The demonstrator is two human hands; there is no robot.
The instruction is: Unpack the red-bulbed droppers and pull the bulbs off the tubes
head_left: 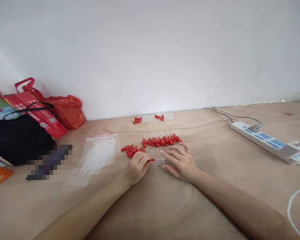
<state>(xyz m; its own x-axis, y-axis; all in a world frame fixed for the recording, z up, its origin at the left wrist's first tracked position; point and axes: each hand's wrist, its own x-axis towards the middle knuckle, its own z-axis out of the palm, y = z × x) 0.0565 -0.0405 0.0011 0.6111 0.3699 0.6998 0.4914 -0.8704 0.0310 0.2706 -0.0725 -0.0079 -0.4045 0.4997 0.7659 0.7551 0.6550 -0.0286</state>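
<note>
My left hand (140, 165) pinches a small red rubber bulb (152, 160) of a glass dropper, whose thin clear tube (159, 159) points right. My right hand (181, 161) lies with its fingers spread, thumb and index finger apart on either side of the tube's far end. Contact there is hard to make out. Beneath both hands is a row of bare clear tubes (155, 170). Just beyond it lie several droppers with red bulbs (162, 141), their tubes pointing away. Loose red bulbs (131, 150) are heaped beside my left hand.
Clear zip bags (100, 151) lie on the wooden table (150, 206) at left. Farther back, a bag (148, 117) has red bulbs by it. A white power strip (265, 140) stands right, a white cable (290, 203) nearer. Red (70, 111) and black bags (20, 140) crowd the left.
</note>
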